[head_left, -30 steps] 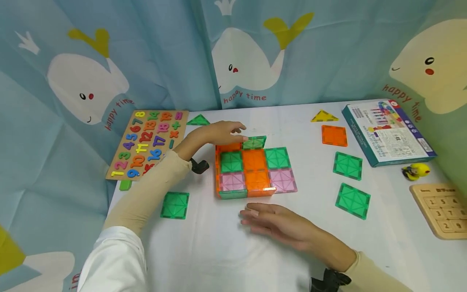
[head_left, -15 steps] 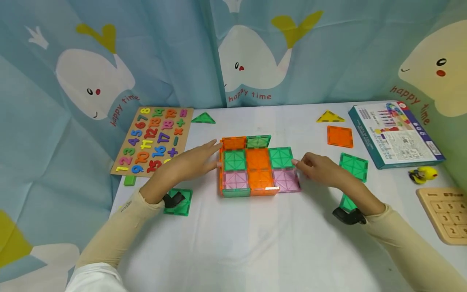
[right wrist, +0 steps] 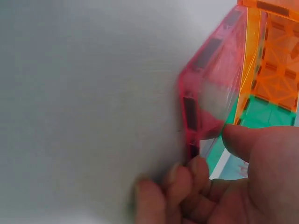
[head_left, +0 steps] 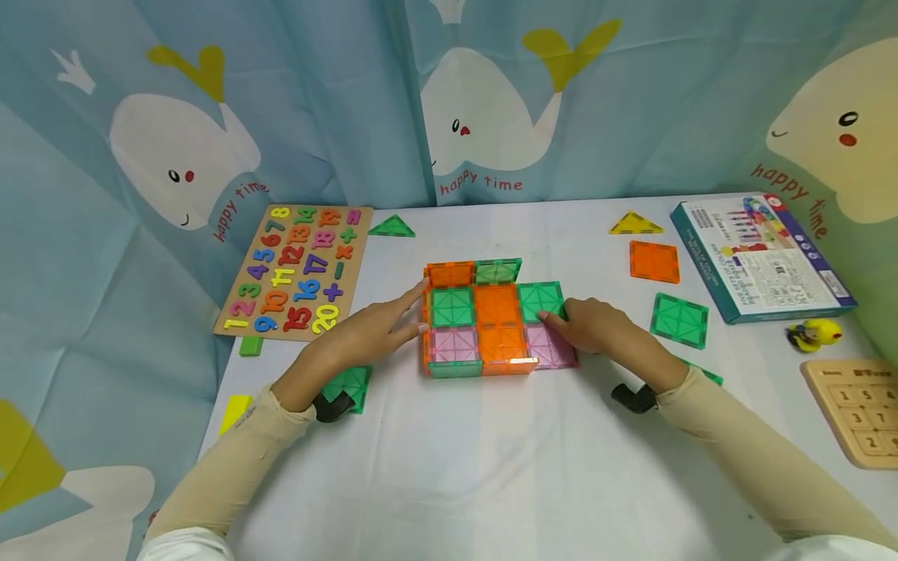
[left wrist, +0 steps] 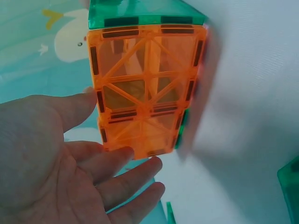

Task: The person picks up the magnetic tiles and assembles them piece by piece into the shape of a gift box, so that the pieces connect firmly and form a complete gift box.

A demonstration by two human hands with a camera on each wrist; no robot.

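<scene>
Shifted inward, right grip (head_left: pixel 596 323) pinches the purple tile (head_left: pixel 550 352), seemingly for control; left grip (head_left: pixel 361 335), spread, touches the orange wall (left wrist: pixel 145 88), presumably steadying it

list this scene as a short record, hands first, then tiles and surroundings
left hand: fingers extended, touching the orange side wall
right hand: pinches the rightmost pink tile
standing at back: orange tile, green tile
loose on right: yellow triangle, orange square, green square
far left: number board
far right: product box, yellow toy, wooden number puzzle
</scene>
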